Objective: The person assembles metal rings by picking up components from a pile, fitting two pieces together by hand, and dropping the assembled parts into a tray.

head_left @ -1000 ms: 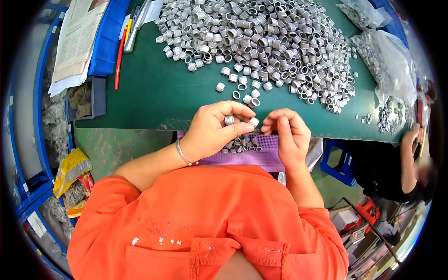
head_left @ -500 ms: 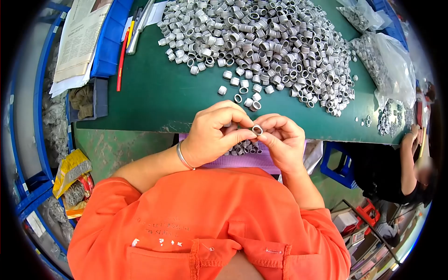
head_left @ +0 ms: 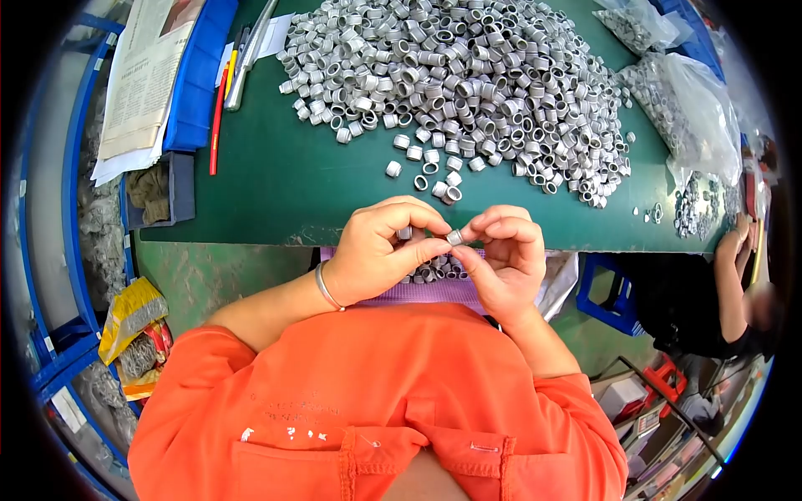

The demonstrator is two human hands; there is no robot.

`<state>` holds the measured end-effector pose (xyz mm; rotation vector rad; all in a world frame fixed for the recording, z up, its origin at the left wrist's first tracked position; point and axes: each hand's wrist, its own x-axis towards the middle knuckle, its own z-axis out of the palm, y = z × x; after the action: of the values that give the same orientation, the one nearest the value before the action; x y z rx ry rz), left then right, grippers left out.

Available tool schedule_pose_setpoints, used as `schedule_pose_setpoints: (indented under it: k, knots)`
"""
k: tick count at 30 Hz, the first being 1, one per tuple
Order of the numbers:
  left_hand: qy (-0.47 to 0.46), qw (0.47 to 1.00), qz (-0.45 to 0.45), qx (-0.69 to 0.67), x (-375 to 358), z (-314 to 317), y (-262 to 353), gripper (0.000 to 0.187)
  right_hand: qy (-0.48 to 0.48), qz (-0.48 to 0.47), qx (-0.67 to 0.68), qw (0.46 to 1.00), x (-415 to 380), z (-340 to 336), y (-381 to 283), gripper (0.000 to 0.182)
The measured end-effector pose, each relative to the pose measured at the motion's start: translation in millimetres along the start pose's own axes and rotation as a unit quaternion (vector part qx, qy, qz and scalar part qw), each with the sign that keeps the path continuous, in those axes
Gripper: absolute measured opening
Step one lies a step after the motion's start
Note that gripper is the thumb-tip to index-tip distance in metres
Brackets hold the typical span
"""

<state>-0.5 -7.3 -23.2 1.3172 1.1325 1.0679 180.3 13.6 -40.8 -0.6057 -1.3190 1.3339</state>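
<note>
Your L hand [head_left: 368, 255] and R hand [head_left: 510, 259] make one shared grip: L thumb + index are pinched to the width of a metal ring [head_left: 454, 237], w/ R thumb and index meeting it from the other side. Fingertip hold, prob. b/c the part's tiny; pinching from two sides likely steadies it and lets you turn it. Behind that pinch, a 2nd ring [head_left: 404, 233] sits in the curl of your L fingers, prob. parked there to keep the tips free; can't tell how firmly.

Below the grip, toward your body, a purple basket [head_left: 426, 293] has a ring cluster [head_left: 434, 270] in it, placed where it'd likely catch a drop. Just beyond the grip, loose rings [head_left: 431, 168] lie on the green surface [head_left: 276, 184], w/ the big pile [head_left: 468, 75] past them, prob. for easy reach. Far L of the grip, a red pen [head_left: 217, 125] lies beside a blue bin [head_left: 189, 92], likely kept out of the way.
</note>
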Motion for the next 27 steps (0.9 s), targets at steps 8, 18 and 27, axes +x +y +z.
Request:
schedule_pose_setpoints:
  k: [8,18,27]
  knots:
    - [-0.101,0.991,0.007,0.086,-5,-10,7,0.013,-0.019,-0.011,-0.327,0.945,21,-9,-5,0.023]
    - [0.014,0.987,-0.149,-0.066,-2,-4,2,0.018,-0.067,-0.042,-0.328,0.941,24,-3,4,0.024]
    - [0.023,0.999,-0.029,0.032,0,-6,3,0.017,-0.019,0.131,-0.082,0.988,9,1,0,0.022]
